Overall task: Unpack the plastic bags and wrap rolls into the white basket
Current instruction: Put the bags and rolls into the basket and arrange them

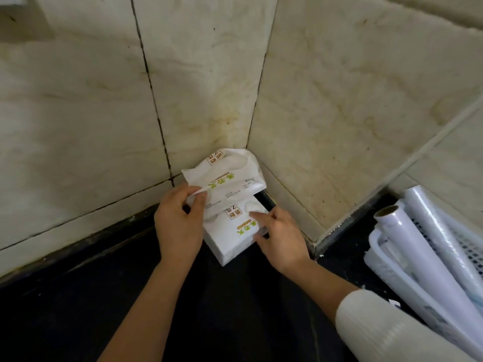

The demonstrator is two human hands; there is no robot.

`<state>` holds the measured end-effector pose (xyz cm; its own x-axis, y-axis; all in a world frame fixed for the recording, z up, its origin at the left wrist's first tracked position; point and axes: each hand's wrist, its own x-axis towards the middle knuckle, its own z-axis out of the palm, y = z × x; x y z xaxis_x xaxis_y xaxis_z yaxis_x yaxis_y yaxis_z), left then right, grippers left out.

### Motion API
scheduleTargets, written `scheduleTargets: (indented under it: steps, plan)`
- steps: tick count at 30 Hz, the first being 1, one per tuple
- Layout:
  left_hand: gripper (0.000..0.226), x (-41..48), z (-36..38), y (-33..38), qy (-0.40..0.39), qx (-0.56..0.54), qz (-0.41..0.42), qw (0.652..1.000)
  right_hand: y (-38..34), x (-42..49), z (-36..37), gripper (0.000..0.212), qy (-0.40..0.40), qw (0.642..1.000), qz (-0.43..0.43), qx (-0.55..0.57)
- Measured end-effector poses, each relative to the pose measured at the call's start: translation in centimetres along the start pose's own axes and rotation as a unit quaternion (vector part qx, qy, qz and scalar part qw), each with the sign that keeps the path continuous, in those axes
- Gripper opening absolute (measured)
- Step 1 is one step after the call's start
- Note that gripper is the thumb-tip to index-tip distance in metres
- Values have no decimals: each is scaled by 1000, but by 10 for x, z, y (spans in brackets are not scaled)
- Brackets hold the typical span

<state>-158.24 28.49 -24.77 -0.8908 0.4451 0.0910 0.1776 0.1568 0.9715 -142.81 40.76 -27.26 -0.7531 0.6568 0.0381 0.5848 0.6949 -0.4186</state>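
Observation:
Two white plastic-wrapped packs with green and orange print sit in the corner of a dark counter. My left hand (180,223) pinches the near edge of the upper pack (227,173), which is lifted and tilted against the wall. My right hand (279,237) grips the right side of the lower pack (232,236), which lies flat on the counter. At the right edge the white perforated basket (467,246) holds long clear wrap rolls (423,249) lying at a slant.
Beige marble-look tiled walls (339,100) close the corner behind the packs. The dark counter (78,296) stretches to the left and front. A white ribbed sleeve (386,325) covers my right forearm, close to the basket.

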Motion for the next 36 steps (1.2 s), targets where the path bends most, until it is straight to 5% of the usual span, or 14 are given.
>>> scheduleTargets:
  steps: [6, 10, 16, 21, 26, 31, 36]
  plan:
    - [17, -1, 7, -13, 35, 104, 42, 993, -28, 33, 16, 33, 29, 995, 78, 50]
    - [18, -3, 12, -19, 27, 127, 52, 990, -32, 45, 21, 15, 65, 961, 197, 180]
    - [46, -6, 7, -18, -42, 121, 41, 991, -14, 11, 13, 16, 16, 975, 108, 194]
    - [66, -52, 22, -1, 8, 176, 93, 980, 21, -47, -24, 16, 46, 977, 77, 195]
    - [55, -141, 89, 17, -177, 190, 204, 944, 78, -116, -80, 14, 126, 963, 131, 200]
    - [55, -191, 169, 36, -321, 170, 216, 906, 147, -155, -136, 19, 235, 941, 207, 127]
    - [59, -203, 227, 51, -369, 225, 225, 873, 196, -159, -158, 46, 113, 955, 273, 37]
